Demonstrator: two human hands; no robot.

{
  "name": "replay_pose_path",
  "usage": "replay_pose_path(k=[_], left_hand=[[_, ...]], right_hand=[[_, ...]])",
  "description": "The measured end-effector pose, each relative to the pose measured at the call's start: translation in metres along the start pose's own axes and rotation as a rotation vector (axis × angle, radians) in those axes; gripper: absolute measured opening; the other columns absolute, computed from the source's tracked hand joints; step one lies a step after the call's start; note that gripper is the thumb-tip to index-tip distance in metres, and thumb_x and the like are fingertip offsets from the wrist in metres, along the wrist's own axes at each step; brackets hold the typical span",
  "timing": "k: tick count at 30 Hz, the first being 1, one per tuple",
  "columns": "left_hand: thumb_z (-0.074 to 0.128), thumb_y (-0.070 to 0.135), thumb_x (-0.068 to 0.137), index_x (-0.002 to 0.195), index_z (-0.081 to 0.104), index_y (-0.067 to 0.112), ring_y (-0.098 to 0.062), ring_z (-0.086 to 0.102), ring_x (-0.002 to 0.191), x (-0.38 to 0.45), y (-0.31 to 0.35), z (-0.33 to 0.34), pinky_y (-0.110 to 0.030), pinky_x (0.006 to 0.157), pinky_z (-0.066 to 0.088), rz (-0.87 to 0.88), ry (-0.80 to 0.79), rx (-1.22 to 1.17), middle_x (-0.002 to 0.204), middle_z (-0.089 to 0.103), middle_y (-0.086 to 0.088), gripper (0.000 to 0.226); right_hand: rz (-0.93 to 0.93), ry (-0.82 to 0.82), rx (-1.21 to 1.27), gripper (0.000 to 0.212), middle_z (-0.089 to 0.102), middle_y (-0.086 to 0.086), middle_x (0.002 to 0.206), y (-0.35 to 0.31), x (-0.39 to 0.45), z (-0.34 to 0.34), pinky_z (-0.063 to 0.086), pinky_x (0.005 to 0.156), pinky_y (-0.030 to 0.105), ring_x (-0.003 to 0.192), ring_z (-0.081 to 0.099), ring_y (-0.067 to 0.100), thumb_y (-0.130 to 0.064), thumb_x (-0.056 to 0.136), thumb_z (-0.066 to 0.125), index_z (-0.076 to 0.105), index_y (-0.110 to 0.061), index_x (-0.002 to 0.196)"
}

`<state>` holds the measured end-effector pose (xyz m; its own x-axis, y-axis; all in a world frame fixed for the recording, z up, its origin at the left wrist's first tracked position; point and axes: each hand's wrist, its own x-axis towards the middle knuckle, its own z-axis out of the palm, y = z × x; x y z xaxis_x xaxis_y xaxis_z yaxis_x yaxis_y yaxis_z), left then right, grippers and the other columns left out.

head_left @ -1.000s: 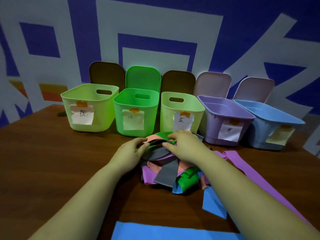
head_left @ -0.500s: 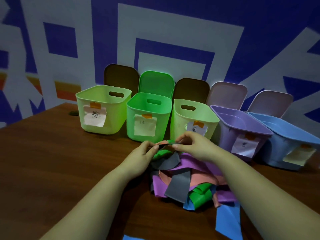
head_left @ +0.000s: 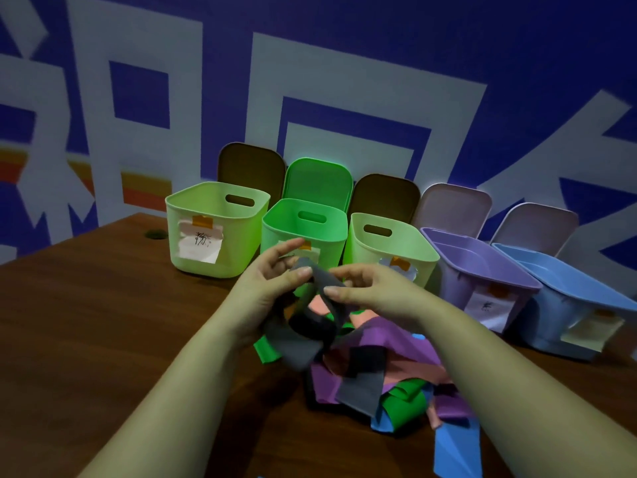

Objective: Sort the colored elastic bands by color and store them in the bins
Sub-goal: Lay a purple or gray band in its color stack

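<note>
A: Entry, sorting in progress. Both hands are raised over the heap, working one grey band. Left hand pinches its upper edge between thumb and curled fingers; right hand pinches the same strip just beside it, thumb on top.

B: Why two hands on one band?

A: My reading: the strip loops down and stays tangled with the pile of bands below, so one hand anchors while the other teases it free. The lower part of the grey loop hangs close above the surface, touching a green piece.

B: Where does the rest lie?

A: Purple, pink, green, blue and another grey strip, overlapping in one heap, near the front of the bins. A blue strip trails toward the near edge.

B: Bins?

A: Five in a row at the back, lids propped upright behind them: pale green bin, bright green bin, second pale green bin, purple bin, blue bin. Each carries a taped paper label facing the person, presumably naming a colour; the writing is too small to read.

B: Grey's destination?

A: Cannot tell. No bin is grey, so the labels decide. The interiors I can see look bare; sorting seems barely begun.
</note>
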<state>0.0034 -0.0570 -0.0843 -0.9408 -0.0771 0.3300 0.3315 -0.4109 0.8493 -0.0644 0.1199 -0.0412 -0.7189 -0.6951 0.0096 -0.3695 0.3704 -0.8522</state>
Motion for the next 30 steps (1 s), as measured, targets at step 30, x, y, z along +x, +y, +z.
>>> replay_pose_path(k=[30], left_hand=[[0.071, 0.004, 0.072, 0.106, 0.063, 0.023, -0.012, 0.060, 0.083, -0.012, 0.013, -0.007, -0.020, 0.072, 0.052, -0.052, -0.156, 0.431, 0.094, 0.059, -0.004, 0.039]], right_hand=[[0.018, 0.068, -0.080, 0.035, 0.057, 0.011, 0.066, -0.016, -0.041, -0.030, 0.040, 0.060, 0.027, 0.063, 0.052, 0.016, -0.041, 0.066, 0.077, 0.060, -0.014, 0.080]])
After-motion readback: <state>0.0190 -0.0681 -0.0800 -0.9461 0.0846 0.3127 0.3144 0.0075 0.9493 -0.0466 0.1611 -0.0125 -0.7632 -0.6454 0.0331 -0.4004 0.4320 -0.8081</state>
